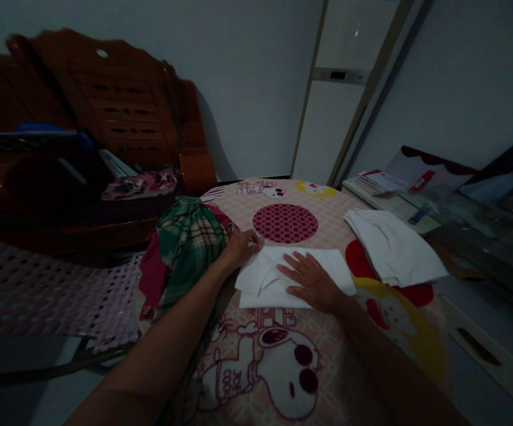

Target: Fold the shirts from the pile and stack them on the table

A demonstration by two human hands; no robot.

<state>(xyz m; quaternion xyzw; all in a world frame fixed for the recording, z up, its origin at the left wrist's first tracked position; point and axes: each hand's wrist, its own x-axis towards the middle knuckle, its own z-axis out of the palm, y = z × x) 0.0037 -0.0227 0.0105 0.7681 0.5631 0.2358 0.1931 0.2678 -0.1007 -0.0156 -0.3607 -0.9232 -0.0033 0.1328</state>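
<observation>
A single camera, worn on the person's head, looks forward and down onto the bench. Both forearms enter from the bottom edge, nearest the lens, and the hands come just below mid-view, close by. The bench's near part lies almost under the camera; its far edge falls a little above the middle. Beyond it the view rises to the wall and the tall unit, which leans outward. The wide view also takes in the wooden seat at left.
</observation>
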